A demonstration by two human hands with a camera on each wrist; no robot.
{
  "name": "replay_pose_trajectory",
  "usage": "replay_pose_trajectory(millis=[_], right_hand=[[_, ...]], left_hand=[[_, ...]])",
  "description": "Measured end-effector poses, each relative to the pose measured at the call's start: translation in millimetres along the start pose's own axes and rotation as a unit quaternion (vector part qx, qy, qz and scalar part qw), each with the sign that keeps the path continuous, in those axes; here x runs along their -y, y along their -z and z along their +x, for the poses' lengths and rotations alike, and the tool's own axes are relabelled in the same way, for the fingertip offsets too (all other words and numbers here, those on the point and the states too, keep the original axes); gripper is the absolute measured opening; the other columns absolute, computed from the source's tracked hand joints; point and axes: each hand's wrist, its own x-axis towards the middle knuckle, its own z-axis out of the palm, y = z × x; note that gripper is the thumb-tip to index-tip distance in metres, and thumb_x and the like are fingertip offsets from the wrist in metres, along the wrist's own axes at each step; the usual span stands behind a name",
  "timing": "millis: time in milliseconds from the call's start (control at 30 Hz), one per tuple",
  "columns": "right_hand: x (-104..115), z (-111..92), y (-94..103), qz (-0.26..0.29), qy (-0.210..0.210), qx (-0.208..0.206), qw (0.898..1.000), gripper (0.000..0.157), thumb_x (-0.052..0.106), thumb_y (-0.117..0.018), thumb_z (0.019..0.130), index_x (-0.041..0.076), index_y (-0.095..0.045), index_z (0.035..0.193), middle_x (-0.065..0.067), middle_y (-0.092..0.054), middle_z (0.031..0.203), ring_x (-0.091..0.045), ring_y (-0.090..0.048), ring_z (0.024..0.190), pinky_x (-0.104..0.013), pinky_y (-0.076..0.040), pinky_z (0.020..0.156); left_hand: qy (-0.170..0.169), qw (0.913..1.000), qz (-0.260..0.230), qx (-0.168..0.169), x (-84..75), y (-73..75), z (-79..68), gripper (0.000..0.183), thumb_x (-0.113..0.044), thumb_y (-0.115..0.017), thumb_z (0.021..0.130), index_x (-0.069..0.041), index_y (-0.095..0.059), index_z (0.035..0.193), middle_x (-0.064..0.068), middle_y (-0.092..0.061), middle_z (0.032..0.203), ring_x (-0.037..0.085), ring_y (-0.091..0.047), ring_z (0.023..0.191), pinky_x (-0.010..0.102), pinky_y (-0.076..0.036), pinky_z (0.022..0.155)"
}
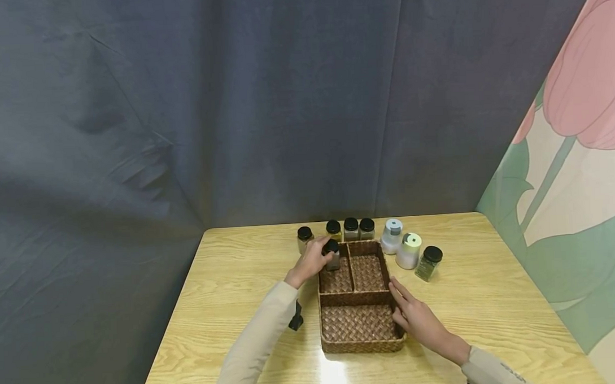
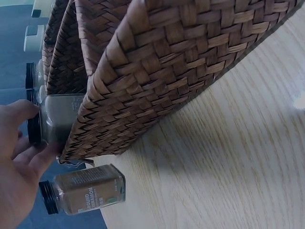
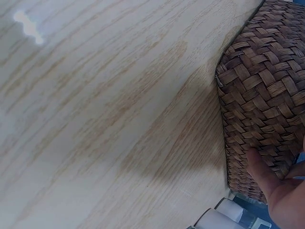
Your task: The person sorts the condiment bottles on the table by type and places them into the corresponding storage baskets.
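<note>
A woven brown basket with three compartments sits on the table. My left hand holds a black-lidded glass spice jar at the far left compartment, its fingers about the lid and upper body. In the left wrist view, the basket's wall hides the bottom of this spice jar. A second spice jar, with brown contents and a ground cinnamon label, stands just outside the basket. My right hand rests against the basket's right side, fingers extended; in the right wrist view one fingertip touches the woven outer wall.
Several black-lidded jars line the table's back edge behind the basket. To the right stand a blue-topped white bottle, a green-topped one and a jar of green herbs. A dark curtain hangs behind the wooden table.
</note>
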Motion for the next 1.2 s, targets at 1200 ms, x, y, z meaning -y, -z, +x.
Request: replay_pose_trajectory(millis=[1200], right_hand=[[-2.5, -1.2, -2.3, -0.001, 0.014, -0.015, 1.0, 0.059, -0.01, -0.065, 0.085, -0.017, -0.043, 0.139, -0.032, -0.038, 0.148, 0.008, -0.025, 0.045, -0.016, -0.03, 0.038]], left_hand=[[-0.006, 0.9995, -0.024, -0.021, -0.4, -1.2, -4.2, 0.041, -0.013, -0.05, 0.104, 0.001, -0.05, 0.143, 0.023, -0.049, 0.144, 0.033, -0.048, 0.131, 0.047, -0.044, 0.105]])
